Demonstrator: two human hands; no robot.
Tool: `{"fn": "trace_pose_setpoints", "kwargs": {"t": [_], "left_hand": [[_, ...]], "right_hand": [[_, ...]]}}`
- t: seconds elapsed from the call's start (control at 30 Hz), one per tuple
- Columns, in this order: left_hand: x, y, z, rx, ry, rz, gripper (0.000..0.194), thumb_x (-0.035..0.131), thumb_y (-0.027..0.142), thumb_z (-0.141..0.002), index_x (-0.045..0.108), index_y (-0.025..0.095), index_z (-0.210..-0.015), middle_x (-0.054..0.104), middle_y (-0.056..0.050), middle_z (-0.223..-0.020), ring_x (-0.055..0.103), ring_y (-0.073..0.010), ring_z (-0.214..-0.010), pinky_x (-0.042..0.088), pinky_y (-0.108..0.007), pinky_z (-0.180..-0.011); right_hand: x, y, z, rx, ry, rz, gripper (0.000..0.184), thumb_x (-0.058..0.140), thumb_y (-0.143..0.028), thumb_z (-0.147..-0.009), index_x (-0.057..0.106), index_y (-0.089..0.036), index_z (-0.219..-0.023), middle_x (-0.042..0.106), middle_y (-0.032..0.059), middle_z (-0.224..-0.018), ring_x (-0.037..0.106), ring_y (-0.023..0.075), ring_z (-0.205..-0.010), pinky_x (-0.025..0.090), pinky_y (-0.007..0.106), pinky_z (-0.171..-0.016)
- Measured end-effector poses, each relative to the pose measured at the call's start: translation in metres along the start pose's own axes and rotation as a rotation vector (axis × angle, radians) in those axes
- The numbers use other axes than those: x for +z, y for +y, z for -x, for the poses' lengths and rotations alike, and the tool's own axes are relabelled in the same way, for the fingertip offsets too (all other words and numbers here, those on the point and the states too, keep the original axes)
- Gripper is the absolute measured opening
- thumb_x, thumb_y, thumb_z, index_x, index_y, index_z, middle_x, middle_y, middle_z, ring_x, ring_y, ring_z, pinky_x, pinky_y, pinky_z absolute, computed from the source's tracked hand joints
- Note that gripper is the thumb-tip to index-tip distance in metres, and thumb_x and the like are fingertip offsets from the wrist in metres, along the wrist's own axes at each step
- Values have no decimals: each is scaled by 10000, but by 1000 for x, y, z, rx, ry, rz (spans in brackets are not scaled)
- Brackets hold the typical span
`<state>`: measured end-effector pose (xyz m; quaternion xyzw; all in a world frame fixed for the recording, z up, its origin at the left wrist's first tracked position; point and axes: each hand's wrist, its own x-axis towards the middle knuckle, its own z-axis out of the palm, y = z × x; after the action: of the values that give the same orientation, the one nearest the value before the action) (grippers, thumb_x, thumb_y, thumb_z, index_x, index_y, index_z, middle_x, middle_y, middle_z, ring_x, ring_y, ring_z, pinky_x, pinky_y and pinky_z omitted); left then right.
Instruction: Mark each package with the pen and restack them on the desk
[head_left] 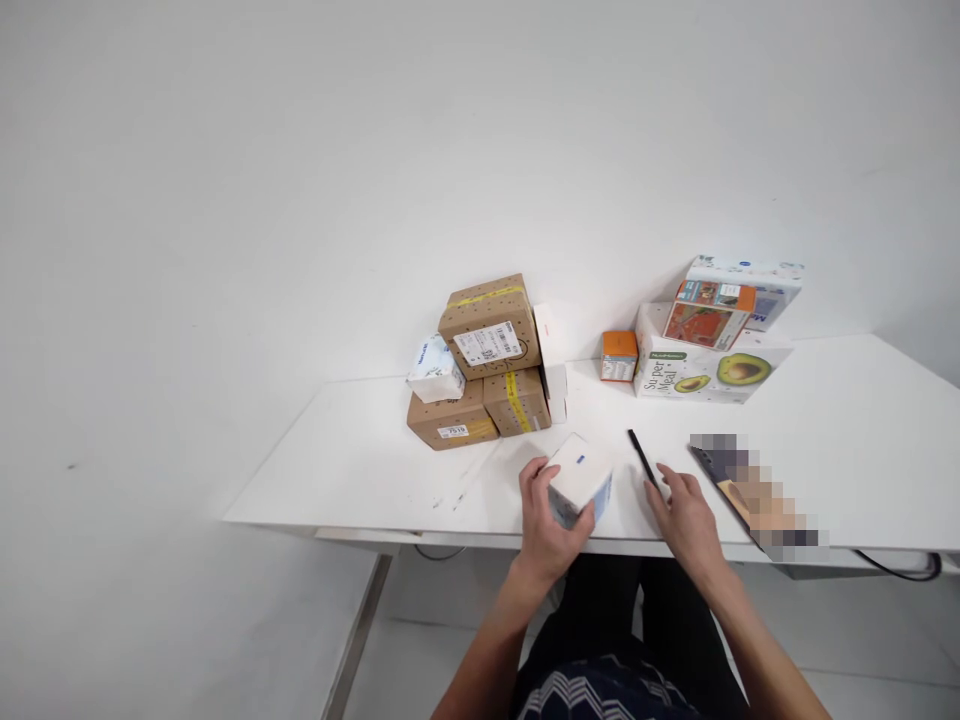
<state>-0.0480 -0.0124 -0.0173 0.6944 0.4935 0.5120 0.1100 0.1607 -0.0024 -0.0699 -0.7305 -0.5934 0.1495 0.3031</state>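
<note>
A person seated at a white desk (862,460) grips a small white-and-blue box (583,468) in the left hand (551,525), thumb and fingers around its sides, near the desk's front edge. The right hand (684,515), loosely curled, has its fingertips at the near end of a slim black pen (641,455); whether they pinch it cannot be told. Just right of that hand lies a flat object blurred by pixelation (757,490). Beyond the left hand, three brown cardboard boxes (491,330) are stacked, with another white-and-blue box (439,370) on their left and white packaging (553,365) on their right. Beyond the right hand stand a small orange box (619,355) and a "Super Meal" avocado box (694,370) bearing two more boxes (705,320).
</note>
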Motion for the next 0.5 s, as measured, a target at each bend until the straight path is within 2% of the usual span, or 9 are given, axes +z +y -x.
{"fn": "trace_pose_setpoints", "kwargs": {"t": [0.1, 0.17, 0.3, 0.43, 0.5], "left_hand": [[2, 1, 7, 13, -31, -16, 571, 670, 201, -717, 391, 194, -1215, 415, -146, -1238, 456, -292, -1205, 436, -500, -1004], [3, 3, 12, 13, -40, -17, 592, 673, 199, -717, 378, 195, -1230, 412, -148, -1251, 451, -293, -1219, 434, -502, -1010], [5, 7, 23, -17, -33, -21, 756, 722, 207, -681, 301, 196, -1309, 389, -163, -1303, 424, -309, -1257, 413, -523, -1031], [7, 7, 31, -121, -17, -124, 994, 817, 300, -606, 204, 204, -1382, 378, -180, -1345, 408, -359, -1273, 399, -589, -1024], [9, 6, 32, -156, -17, -157, 1043, 833, 334, -589, 183, 206, -1395, 394, -184, -1342, 421, -370, -1261, 405, -605, -1011]], "right_hand": [[-3, 1, -18, 76, -103, 259, 507, 370, -478, -897, 553, -110, -1195, 545, 197, -1102, 640, 307, -867, 501, 421, -702], [-3, 0, -28, 128, -185, 301, 462, 381, -462, -894, 586, -104, -1103, 551, 201, -1068, 649, 315, -845, 489, 417, -686], [-4, 0, -41, 125, -234, 259, 306, 407, -346, -877, 626, -134, -909, 601, 184, -980, 655, 286, -776, 466, 394, -679], [-11, 4, -41, 96, -247, 175, 196, 483, -327, -830, 596, -186, -755, 659, 108, -792, 650, 246, -729, 462, 347, -669], [-17, 5, -34, 114, -219, -13, 179, 528, -366, -812, 558, -206, -737, 656, 57, -680, 622, 202, -613, 463, 320, -618]]}}
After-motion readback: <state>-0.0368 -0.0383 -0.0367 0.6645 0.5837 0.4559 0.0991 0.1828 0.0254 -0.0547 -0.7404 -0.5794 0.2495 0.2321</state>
